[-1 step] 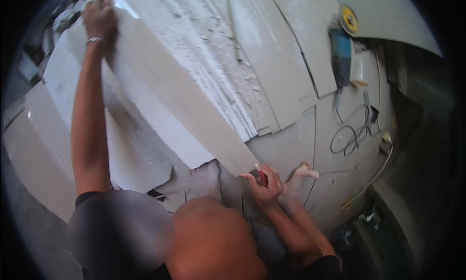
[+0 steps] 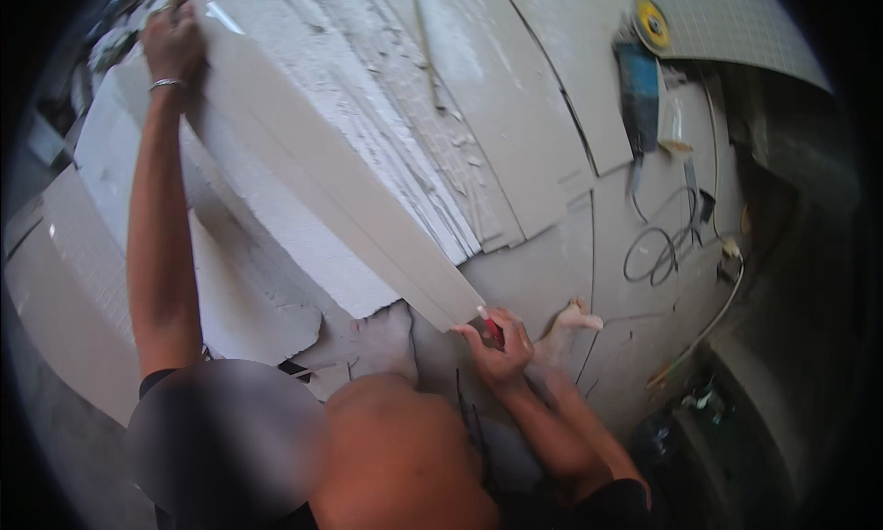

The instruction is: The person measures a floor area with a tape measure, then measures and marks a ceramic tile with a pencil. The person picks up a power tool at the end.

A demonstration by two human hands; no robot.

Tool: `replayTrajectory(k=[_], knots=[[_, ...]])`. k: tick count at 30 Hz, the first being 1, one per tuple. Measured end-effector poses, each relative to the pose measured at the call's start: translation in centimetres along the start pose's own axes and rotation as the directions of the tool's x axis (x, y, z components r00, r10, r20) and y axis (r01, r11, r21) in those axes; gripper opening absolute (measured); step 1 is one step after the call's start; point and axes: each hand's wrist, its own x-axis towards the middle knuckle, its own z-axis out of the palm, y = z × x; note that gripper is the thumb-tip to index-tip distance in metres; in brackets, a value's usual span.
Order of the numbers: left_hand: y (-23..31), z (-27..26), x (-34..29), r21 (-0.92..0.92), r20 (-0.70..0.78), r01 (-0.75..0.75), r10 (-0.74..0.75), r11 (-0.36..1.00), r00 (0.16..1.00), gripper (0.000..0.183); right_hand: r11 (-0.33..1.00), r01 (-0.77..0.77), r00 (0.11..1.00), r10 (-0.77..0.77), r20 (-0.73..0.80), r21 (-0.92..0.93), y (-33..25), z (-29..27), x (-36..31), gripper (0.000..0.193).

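Observation:
A long beige tile strip [image 2: 345,190] slants from the far left down to the middle. My left hand [image 2: 175,43], a bracelet at its wrist, is closed on the strip's far end; its fingertips are partly hidden. At the near end is my right hand [image 2: 501,355], its fingers wrapped round a slim red pen-like tool [image 2: 494,330] with a pale tip. The right thumb reaches to the strip's end edge. Under and left of the strip lie white, rough-edged slabs [image 2: 248,291].
A blue angle grinder [image 2: 639,98] with a yellow disc lies at the far right, its dark cord [image 2: 658,259] coiled nearby. Large beige sheets [image 2: 515,116] and broken strips cover the floor beyond. My bare feet [image 2: 391,332] stand close to the slabs.
The whole view has shifted slightly, so the strip and both hands appear a little farther left and up. Both hands keep their holds.

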Motion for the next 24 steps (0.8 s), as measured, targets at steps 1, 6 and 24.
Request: replayTrajectory(k=[1,6,24], knots=[[-0.1,-0.2,-0.1,0.061,-0.012,-0.014,0.015,0.998,1.0,0.037,1.0,-0.008,1.0,0.008,0.003,0.016,0.0,-0.1,-0.3,0.038],[-0.2,-0.7,0.5,-0.007,0.005,0.079,-0.079,0.997,0.997,0.038,0.998,-0.016,1.0,0.015,0.007,0.068,0.4,0.5,-0.2,0.039],[-1.8,-0.4,1.1,0.064,0.054,0.136,-0.14,0.989,0.989,0.042,0.992,0.055,0.998,-0.052,-0.025,0.117,1.7,1.6,-1.1,0.048]])
